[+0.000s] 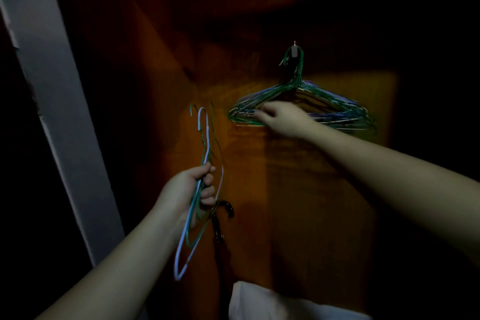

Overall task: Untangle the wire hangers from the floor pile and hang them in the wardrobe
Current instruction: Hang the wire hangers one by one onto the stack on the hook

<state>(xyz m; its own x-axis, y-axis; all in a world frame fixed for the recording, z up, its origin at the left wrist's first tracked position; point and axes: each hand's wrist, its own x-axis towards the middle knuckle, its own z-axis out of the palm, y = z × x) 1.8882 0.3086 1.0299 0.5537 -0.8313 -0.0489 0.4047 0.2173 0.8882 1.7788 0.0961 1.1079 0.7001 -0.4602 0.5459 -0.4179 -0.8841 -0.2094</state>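
Note:
Inside the dim wardrobe, a bunch of green, blue and silver wire hangers (337, 109) hangs from a small metal hook (294, 50) on the orange-brown back panel (298, 189). My right hand (283, 118) reaches to the bunch's left end, fingers closed around the lower bars there. My left hand (193, 189) is lower and to the left, gripping a few loose wire hangers (205, 138), white and green, held upright with their hooks pointing up. The hangers' lower ends stick out below my fist.
A grey door edge or frame (52, 101) slants down the left side. A dark curved handle, perhaps an umbrella (223, 215), stands just below my left hand. White cloth (272, 304) lies at the bottom. The surroundings are very dark.

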